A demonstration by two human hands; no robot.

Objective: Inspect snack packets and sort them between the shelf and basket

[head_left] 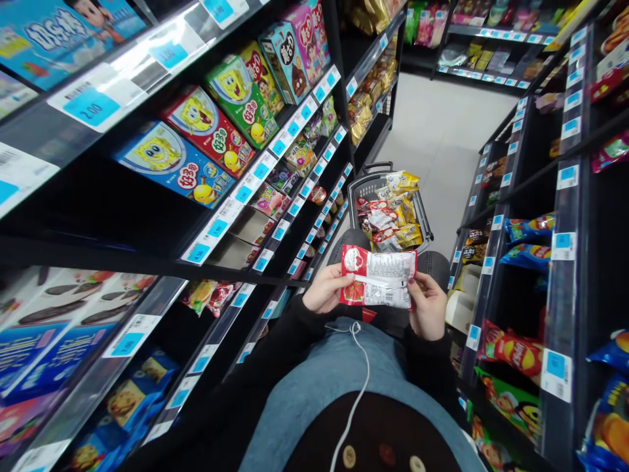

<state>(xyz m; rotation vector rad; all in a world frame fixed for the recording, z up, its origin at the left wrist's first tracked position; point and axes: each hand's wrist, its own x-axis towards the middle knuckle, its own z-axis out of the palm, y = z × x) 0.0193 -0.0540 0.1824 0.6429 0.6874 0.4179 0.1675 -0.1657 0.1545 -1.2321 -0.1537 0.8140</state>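
Our left hand point(325, 289) is clamped on the packet point(378, 267) at its 9 o'clock end, our right hand point(429, 307) at 3, thumbs on top. Packet's at 12 o'clock from us, basket point(364, 189) just beyond. We'd call it light, soft, slick film, contents maybe crushable. Best hold: end edges, gentle pinch, don't squeeze the middle.

Pale grey tiled floor point(432, 118), brightly lit, runs as an aisle through the upper centre right, between dark shelving on the left side of the frame point(122, 262) and a matching shelf run at right point(560, 295). Blue-and-white price labels point(93, 105) line the shelf edges; bays behind fall into deep shadow. Far shelving point(466, 31) closes off the top right.
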